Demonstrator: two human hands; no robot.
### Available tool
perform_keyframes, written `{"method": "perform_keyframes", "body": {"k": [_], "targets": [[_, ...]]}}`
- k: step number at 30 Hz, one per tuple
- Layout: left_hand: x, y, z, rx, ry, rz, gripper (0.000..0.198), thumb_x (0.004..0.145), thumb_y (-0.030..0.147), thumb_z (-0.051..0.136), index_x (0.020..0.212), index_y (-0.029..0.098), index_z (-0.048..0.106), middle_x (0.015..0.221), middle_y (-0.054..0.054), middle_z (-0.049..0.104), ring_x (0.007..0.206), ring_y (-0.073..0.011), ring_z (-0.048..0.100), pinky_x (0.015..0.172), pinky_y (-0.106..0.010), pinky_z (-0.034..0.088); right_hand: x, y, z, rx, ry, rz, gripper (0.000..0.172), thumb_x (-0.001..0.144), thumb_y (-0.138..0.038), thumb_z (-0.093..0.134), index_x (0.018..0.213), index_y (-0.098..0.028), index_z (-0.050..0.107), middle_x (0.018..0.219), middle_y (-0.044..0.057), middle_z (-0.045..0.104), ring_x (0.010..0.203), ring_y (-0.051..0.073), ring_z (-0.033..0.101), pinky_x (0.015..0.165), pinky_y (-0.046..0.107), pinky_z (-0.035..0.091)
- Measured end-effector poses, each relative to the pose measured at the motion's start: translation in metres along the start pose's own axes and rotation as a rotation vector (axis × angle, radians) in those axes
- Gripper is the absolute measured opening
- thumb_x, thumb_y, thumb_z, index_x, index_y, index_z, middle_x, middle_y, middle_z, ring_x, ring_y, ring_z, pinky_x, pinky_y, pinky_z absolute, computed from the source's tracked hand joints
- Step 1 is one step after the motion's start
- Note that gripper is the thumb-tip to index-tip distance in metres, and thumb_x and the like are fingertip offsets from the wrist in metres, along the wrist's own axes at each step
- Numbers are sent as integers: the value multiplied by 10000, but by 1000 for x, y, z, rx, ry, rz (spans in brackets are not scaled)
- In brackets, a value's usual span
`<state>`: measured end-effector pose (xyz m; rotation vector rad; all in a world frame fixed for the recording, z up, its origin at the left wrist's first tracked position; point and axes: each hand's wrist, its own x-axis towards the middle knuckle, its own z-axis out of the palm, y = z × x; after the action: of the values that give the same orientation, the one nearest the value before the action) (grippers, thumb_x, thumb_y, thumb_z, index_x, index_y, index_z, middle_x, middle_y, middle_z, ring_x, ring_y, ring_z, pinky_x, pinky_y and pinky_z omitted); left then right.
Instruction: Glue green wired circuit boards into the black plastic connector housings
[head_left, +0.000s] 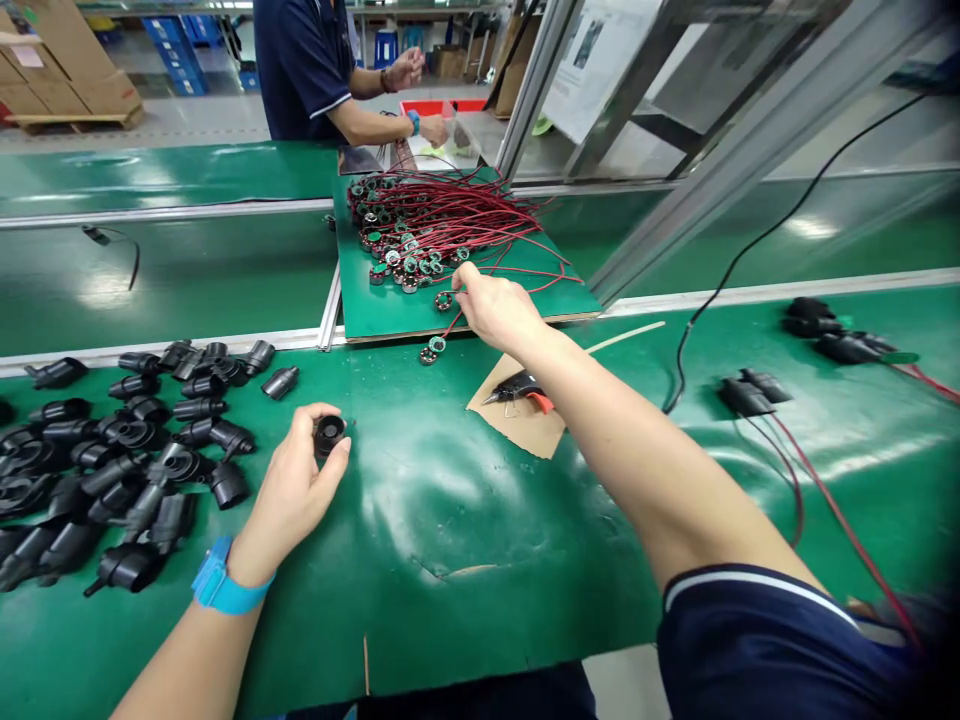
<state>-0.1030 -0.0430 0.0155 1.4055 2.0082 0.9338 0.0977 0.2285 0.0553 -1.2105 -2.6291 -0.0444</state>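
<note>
My left hand (296, 480) is closed round a black plastic housing (330, 432), its round open end facing up. Stretched out over the raised green board (390, 318), my right hand (491, 305) pinches a thin red wire (454, 322). Small round wired components (433, 349) hang or lie just below and left of its fingertips; the exact grip is partly hidden by the fingers. Behind that hand lies a heap of similar round components (409, 262), their red wires (480, 215) running back and to the right.
Many loose black housings (142, 440) cover the left of the green table (420, 580). A glue gun (517, 388) rests on cardboard (551, 440) under my right forearm. Wired black assemblies (750, 392) lie at right, near a black cable (701, 325). Across stands a co-worker (307, 75).
</note>
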Motion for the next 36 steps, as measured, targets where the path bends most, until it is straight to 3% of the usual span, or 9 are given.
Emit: {"method": "perform_keyframes", "body": {"k": [6, 9, 12, 19, 23, 27, 31, 34, 36], "targets": [[-6, 12, 13, -661, -107, -120, 298, 931, 424, 663, 1102, 190, 594, 708, 33, 574, 639, -121, 549, 635, -239, 435, -40, -48, -49, -258, 213, -276, 347, 1034, -144, 368, 1236, -147, 651, 871, 116, 722, 874, 288, 567, 721, 387, 341], [-13, 20, 21, -965, -261, -148, 569, 917, 551, 675, 1354, 203, 570, 880, -36, 689, 619, -102, 569, 602, -232, 435, -91, -75, -79, -311, 402, -535, 302, 1032, -148, 439, 1183, -140, 700, 903, 88, 756, 770, 242, 560, 664, 379, 349], [-25, 25, 29, -1161, -464, -90, 668, 855, 555, 757, 1414, 244, 563, 1004, -71, 720, 626, -98, 599, 610, -234, 459, -143, -93, -99, -216, 403, -650, 294, 1009, -126, 502, 1228, -119, 699, 998, 76, 785, 730, 194, 595, 649, 354, 402], [-47, 36, 40, -1255, -660, -68, 378, 789, 312, 872, 1117, 225, 707, 902, -16, 708, 688, -94, 610, 639, -207, 498, -207, -94, -94, 37, 284, -536, 410, 994, -124, 468, 1358, -177, 647, 1139, 108, 779, 746, 209, 697, 605, 359, 526], [-49, 45, 38, -1176, -622, -37, 376, 747, 262, 901, 1062, 199, 705, 875, -19, 712, 796, -133, 653, 753, -242, 530, -214, -92, -81, 317, 234, -417, 492, 971, -70, 496, 1417, -256, 588, 1096, 73, 773, 781, 186, 702, 649, 330, 560], [-48, 46, 34, -1047, -615, -3, 363, 813, 394, 840, 1063, 172, 700, 890, -41, 682, 709, -118, 606, 648, -226, 509, -207, -92, -72, 566, 163, -274, 430, 996, -210, 562, 1426, -189, 557, 955, 57, 747, 795, 190, 663, 732, 347, 554], [-47, 43, 32, -1006, -696, 11, 354, 888, 456, 751, 1100, 178, 696, 1104, -86, 663, 643, -77, 580, 591, -218, 503, -197, -86, -66, 585, 22, -199, 324, 1069, -301, 424, 1100, -156, 712, 790, 52, 700, 731, 188, 617, 714, 345, 500], [-45, 42, 32, -1000, -741, -37, 355, 896, 447, 748, 1118, 180, 679, 984, -59, 675, 622, -68, 565, 599, -207, 493, -192, -80, -63, 610, -125, -175, 464, 1090, -365, 377, 764, -184, 654, 683, 31, 615, 661, 168, 565, 669, 328, 450], [-44, 41, 33, -995, -736, -58, 363, 886, 442, 761, 1123, 182, 670, 932, -39, 657, 626, -69, 559, 597, -199, 482, -191, -77, -62, 683, -181, -150, 413, 1070, -401, 455, 748, -192, 608, 676, 10, 577, 655, 152, 545, 640, 301, 435]]}}
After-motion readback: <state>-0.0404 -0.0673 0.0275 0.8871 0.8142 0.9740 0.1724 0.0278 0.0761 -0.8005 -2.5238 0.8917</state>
